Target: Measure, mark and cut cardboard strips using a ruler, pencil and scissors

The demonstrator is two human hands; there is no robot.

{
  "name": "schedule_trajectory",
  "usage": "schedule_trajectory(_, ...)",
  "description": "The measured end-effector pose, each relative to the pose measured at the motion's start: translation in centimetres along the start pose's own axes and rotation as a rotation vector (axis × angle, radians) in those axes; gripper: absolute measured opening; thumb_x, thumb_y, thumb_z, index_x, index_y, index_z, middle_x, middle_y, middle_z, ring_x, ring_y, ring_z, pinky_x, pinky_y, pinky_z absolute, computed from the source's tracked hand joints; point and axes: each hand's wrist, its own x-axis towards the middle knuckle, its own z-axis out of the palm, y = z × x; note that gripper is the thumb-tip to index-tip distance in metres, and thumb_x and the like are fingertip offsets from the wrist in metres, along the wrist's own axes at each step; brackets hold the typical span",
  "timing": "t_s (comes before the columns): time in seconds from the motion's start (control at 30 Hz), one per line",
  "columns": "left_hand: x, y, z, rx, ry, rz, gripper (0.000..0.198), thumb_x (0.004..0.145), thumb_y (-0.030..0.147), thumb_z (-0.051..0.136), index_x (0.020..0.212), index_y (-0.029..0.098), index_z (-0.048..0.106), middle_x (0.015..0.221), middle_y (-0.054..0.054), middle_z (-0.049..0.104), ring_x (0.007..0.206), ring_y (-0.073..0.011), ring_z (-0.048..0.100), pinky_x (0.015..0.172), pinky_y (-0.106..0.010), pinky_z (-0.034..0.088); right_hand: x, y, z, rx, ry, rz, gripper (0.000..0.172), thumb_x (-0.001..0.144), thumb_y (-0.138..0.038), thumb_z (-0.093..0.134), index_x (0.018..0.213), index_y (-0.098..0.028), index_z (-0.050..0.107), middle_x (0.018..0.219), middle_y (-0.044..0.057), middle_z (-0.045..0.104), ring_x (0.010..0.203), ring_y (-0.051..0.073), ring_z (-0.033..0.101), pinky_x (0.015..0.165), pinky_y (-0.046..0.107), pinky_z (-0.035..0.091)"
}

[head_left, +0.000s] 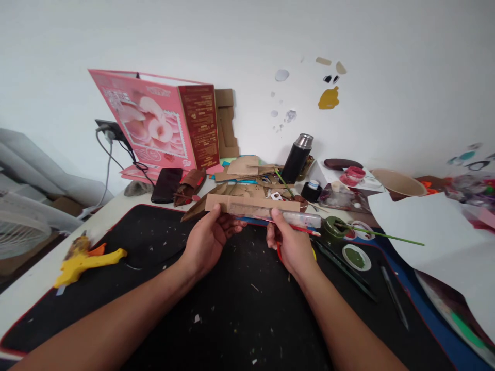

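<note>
Both of my hands hold a long strip of brown cardboard (pixel 253 205) level above the black desk mat (pixel 154 288). My left hand (pixel 209 234) grips its left end, thumb on top and fingers curled under. My right hand (pixel 291 242) pinches the strip near its right end together with a clear plastic ruler (pixel 305 219) and a red pencil (pixel 299 229). Red-handled scissors (pixel 279 252) lie partly hidden under my right hand.
A yellow glue gun (pixel 83 257) lies at the mat's left. A pink box (pixel 154 121), a phone (pixel 167 184), cardboard scraps (pixel 243 167) and a black flask (pixel 297 157) stand behind. Paint pots (pixel 333 229), brushes (pixel 381 236), pens and white paper (pixel 436 232) crowd the right.
</note>
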Motion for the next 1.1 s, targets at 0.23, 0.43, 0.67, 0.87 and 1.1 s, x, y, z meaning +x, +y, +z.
schedule_trajectory(0.23,-0.47,0.18,0.21,0.065,-0.058,0.017,0.042,0.077,0.049,0.097,0.083,0.014,0.074,0.084,-0.009,0.079,0.084,-0.024,0.078,0.076,-0.033,0.06,-0.1,-0.13,0.05,-0.016,0.01,0.016,0.063,0.082,-0.071,0.083,0.053,-0.019,0.064,0.047,0.002,0.059,0.038,0.011,0.05,0.037,0.024,0.03)
schedule_trajectory(0.43,-0.6,0.35,0.45,0.129,-0.066,0.024,0.04,0.069,0.042,0.103,0.085,0.013,0.08,0.081,-0.008,0.08,0.079,-0.0202,0.077,0.074,-0.029,0.06,-0.26,-0.41,0.23,-0.014,-0.006,0.014,0.065,0.078,-0.075,0.085,0.053,-0.019,0.064,0.046,0.002,0.058,0.038,0.011,0.05,0.037,0.024,0.03)
schedule_trajectory(0.67,-0.62,0.4,0.6,0.143,-0.063,0.042,0.037,0.069,0.04,0.103,0.084,0.013,0.082,0.08,-0.008,0.08,0.074,-0.0175,0.076,0.069,-0.025,0.06,-0.45,-0.37,0.07,-0.07,-0.039,0.004,0.068,0.083,-0.077,0.08,0.051,-0.018,0.066,0.045,0.003,0.058,0.038,0.011,0.051,0.039,0.024,0.031)
schedule_trajectory(0.87,-0.63,0.35,0.51,0.142,-0.053,0.035,0.039,0.069,0.042,0.103,0.083,0.012,0.082,0.077,-0.009,0.079,0.073,-0.0186,0.076,0.067,-0.025,0.06,-0.37,-0.19,0.02,-0.075,-0.027,-0.012,0.067,0.086,-0.076,0.079,0.053,-0.019,0.065,0.045,0.003,0.059,0.038,0.012,0.052,0.038,0.024,0.031)
schedule_trajectory(1.1,-0.58,0.34,0.51,0.162,-0.06,0.038,0.036,0.07,0.041,0.102,0.083,0.013,0.082,0.078,-0.008,0.079,0.073,-0.0178,0.076,0.067,-0.025,0.06,-0.29,-0.04,-0.07,-0.076,-0.043,-0.009,0.068,0.087,-0.076,0.078,0.053,-0.019,0.063,0.045,0.002,0.058,0.038,0.011,0.051,0.038,0.023,0.03)
